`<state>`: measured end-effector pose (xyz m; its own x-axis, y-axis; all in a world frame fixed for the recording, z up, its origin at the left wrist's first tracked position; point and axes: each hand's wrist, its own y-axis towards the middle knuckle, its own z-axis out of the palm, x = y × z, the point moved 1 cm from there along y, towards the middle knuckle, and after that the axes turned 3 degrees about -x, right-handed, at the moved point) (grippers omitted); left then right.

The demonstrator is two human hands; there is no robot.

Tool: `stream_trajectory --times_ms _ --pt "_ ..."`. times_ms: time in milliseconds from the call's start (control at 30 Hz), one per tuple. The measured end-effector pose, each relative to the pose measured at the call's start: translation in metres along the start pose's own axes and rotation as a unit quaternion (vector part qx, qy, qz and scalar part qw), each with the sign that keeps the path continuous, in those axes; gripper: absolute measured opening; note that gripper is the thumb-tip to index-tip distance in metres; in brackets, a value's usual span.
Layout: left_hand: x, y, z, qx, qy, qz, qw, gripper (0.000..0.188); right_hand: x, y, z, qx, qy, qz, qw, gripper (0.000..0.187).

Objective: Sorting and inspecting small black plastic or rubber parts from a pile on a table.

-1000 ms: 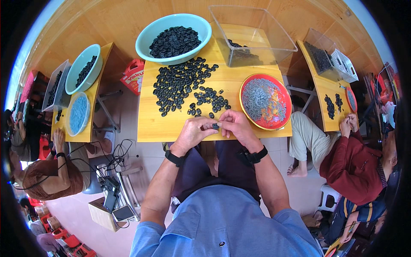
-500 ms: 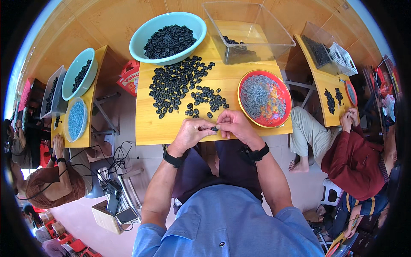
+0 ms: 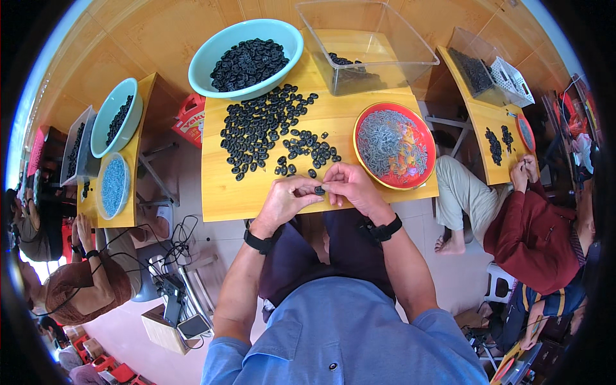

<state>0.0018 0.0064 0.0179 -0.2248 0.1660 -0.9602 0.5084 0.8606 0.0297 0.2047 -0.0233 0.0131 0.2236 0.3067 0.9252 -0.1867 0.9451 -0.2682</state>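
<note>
My left hand (image 3: 284, 199) and my right hand (image 3: 351, 186) meet at the front edge of a small wooden table (image 3: 224, 192). Between their fingertips they pinch one small black ring-shaped part (image 3: 319, 190). Just beyond the hands lies a spread of many loose black parts (image 3: 263, 128) on the tabletop. A red bowl (image 3: 363, 115) of small grey pieces sits to the right of my right hand. At the back stand a teal bowl (image 3: 205, 58) heaped with black parts and a clear plastic bin (image 3: 385, 38) with a few black parts inside.
A person in a dark red shirt (image 3: 532, 231) works at another wooden table (image 3: 478, 122) on the right. On the left, other people sit at a table (image 3: 138, 154) with a teal bowl, a blue plate and a bin. Cables and a stool lie on the floor at left.
My hands stay together on the small black part at the table's front edge. The view has shifted slightly, so the table sits a little higher in the picture.
</note>
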Motion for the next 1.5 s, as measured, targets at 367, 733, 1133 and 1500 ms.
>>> stream_trajectory --times_ms 367,733,1133,1500 --pt "-0.006 0.000 0.001 -0.018 0.057 0.014 0.998 0.022 0.000 0.001 0.003 -0.012 -0.009 -0.044 0.999 0.009" --pt "-0.004 0.002 0.012 -0.091 -0.098 -0.145 0.980 0.016 -0.013 -0.003 0.016 -0.123 0.035 -0.130 0.983 0.007" --pt "0.004 -0.003 0.020 -0.075 -0.042 -0.106 0.991 0.012 -0.016 -0.001 0.010 -0.071 -0.022 -0.127 0.989 0.017" --pt "-0.005 -0.003 0.019 -0.065 -0.026 -0.130 0.989 0.015 -0.010 0.000 0.009 -0.072 0.009 -0.103 0.992 0.016"
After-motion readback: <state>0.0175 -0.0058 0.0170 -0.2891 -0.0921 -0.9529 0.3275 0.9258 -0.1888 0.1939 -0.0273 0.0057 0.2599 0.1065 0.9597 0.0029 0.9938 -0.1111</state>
